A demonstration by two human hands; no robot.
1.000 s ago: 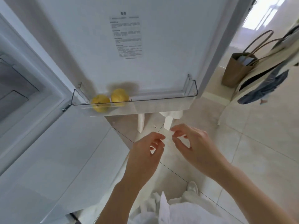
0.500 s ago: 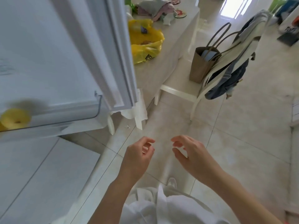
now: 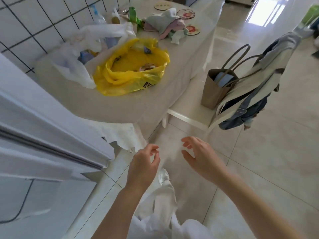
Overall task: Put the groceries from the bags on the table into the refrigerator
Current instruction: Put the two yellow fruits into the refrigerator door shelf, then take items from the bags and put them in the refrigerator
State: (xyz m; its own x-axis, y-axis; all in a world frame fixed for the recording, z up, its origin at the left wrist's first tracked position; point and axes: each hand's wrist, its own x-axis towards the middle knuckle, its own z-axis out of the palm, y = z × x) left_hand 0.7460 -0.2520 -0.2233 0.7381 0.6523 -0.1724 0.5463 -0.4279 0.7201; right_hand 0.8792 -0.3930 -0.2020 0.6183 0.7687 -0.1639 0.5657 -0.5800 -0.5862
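A yellow plastic bag (image 3: 133,71) lies open on the table (image 3: 107,104) with groceries inside. A white plastic bag (image 3: 81,54) with more items sits just left of it, against the tiled wall. The open refrigerator door (image 3: 48,128) fills the left side of the view. My left hand (image 3: 145,164) and my right hand (image 3: 200,156) hang empty over the floor below the table's near edge, fingers loosely curled, a short gap between them.
A brown tote bag (image 3: 217,88) stands on a white chair (image 3: 189,116) draped with clothes (image 3: 253,94), right of the table. Bottles, crumpled cloths (image 3: 165,21) and round coasters crowd the table's far end. Pale tiled floor stretches to the right.
The view has swung right from the refrigerator door shelf with two yellow fruits to the table and bags. Both hands stay empty and have drifted slightly apart.
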